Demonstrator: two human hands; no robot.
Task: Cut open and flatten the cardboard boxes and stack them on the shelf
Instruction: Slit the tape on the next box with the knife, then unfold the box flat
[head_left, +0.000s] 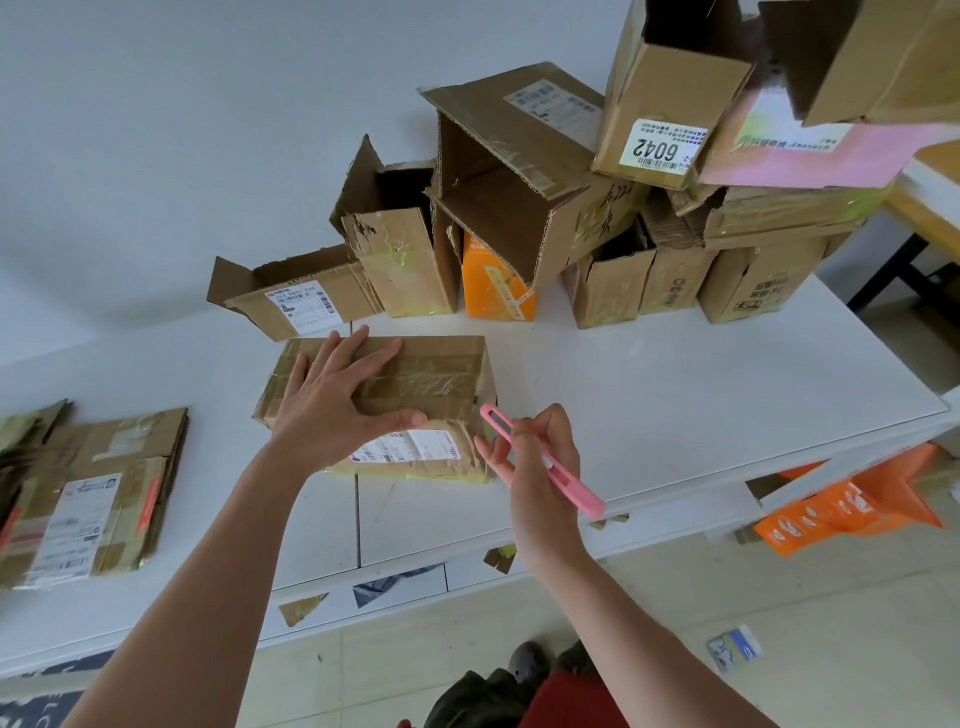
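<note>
A stack of flattened boxes (98, 493), labels and tape facing up, lies at the far left of the white surface (701, 395), close to its near edge. Just right of it, the person's left hand (332, 405) presses flat on a taped cardboard box (410, 410) lying near the middle of the surface, the fingers (358, 358) straight and spread wide across its top, the thumb running along the near edge above a white shipping label (410, 449). At the box's right near corner, the right hand (540, 457) holds a pink box cutter (540, 460), its fingers curled round the handle; the tool's tip points up and left, just beside the corner of the box, and whether it touches the cardboard cannot be told. Beyond the hands, against the wall, stands a heap of opened boxes: a low one with a white label (301, 301) at left, a torn upright one (400, 260) beside it, an orange carton (493, 286) tucked under a large open box (519, 171), and further right a box marked 6042 (660, 104) leaning atop more cartons. A pink-sided box (810, 150) overhangs the far right. Below the right end of the surface, an orange bag (847, 509) sits on the tiled floor (727, 582), where a small card (735, 647) and scraps of tape also lie.
</note>
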